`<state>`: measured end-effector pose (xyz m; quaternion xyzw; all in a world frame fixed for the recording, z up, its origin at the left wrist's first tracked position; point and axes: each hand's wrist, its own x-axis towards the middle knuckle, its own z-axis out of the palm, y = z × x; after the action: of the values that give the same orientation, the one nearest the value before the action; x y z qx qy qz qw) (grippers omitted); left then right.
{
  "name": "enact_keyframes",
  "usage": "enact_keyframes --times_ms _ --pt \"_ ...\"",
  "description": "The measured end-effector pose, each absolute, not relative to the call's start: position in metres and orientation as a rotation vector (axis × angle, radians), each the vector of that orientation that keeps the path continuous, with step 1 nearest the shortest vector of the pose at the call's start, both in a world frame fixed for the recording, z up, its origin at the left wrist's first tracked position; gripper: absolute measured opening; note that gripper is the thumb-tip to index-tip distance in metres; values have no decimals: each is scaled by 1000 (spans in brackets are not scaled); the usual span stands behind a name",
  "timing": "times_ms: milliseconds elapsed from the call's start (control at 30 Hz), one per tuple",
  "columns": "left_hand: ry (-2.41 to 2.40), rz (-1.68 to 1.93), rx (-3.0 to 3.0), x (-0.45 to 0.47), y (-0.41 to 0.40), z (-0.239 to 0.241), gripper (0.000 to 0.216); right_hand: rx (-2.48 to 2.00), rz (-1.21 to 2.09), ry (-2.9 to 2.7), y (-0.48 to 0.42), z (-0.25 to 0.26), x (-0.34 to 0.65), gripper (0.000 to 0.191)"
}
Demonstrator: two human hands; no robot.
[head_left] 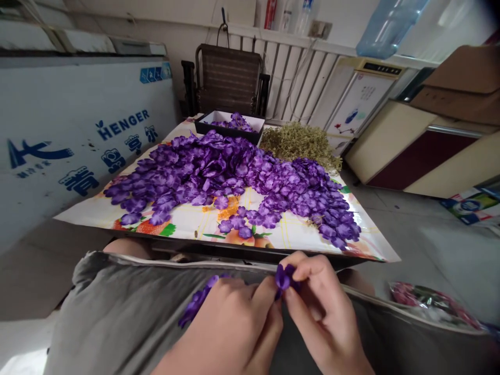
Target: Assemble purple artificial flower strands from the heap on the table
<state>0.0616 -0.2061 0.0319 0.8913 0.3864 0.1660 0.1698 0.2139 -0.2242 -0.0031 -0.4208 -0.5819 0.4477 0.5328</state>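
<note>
Nearest: left hand (pixel 234 323) and right hand (pixel 328 307), side by side over a grey cushion (pixel 117 317) on the person's lap. Purple flower (pixel 283 281) between them, just short of the desk's near edge. Left fingers closed in, index and thumb side pinching the flower's left side; far fingertips partly hidden. Right thumb and index nearly together, pinching the flower from the right, other fingers curled. More purple petals (pixel 193 307) stick out on the left of the left hand; can't tell if gripped in the palm or lying on the cushion. Right of the hands, pink bundle in clear plastic (pixel 433 302), low down.

Next, desk (pixel 375 242), covered in white cloth with fruit print and yellow lines. Few loose flowers (pixel 244 224) near the middle of its near part. Behind them, big heap of purple flowers (pixel 203 166), left to centre, running into a second spread (pixel 312 192) on the right that reaches near the right edge. Far right of desk, dried greenish sprigs (pixel 300 140), touching the purple spread. Far middle, dark open box (pixel 250 136), white inside, purple flowers in it.

Beyond: brown chair (pixel 228 73) behind the box, white radiator (pixel 281 78) at the wall. Left, white freezer (pixel 78 114) with blue HENGER lettering. Far right, water dispenser (pixel 355 99), blue water bottle (pixel 390 26) above it, cardboard box (pixel 464 78) on a cabinet (pixel 422 151)
</note>
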Motion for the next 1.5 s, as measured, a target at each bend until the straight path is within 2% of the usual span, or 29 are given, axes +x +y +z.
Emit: enact_keyframes --times_ms 100,233,400,567,700,1000,1200,1500 --pt "1052 543 2586 59 -206 30 23 -1072 1268 -1398 -220 -3 222 26" --pt "1052 472 2356 52 -202 34 20 -1091 1218 -1451 -209 -5 235 10" --pt "1032 488 2087 43 -192 35 20 -821 1304 -1250 -209 -5 236 4" --pt "778 634 1983 44 -185 25 17 -736 976 -1406 -216 1 226 19" --pt "622 704 1876 48 -185 16 21 -735 812 -1488 -219 1 224 20" --pt "587 789 1755 50 -187 5 32 -766 824 -1494 -227 3 225 21" --pt "570 756 1888 48 -183 7 30 -798 754 -1603 -228 -2 230 26" --pt "551 768 1883 50 -183 9 33 -798 950 -1607 -224 3 236 26"
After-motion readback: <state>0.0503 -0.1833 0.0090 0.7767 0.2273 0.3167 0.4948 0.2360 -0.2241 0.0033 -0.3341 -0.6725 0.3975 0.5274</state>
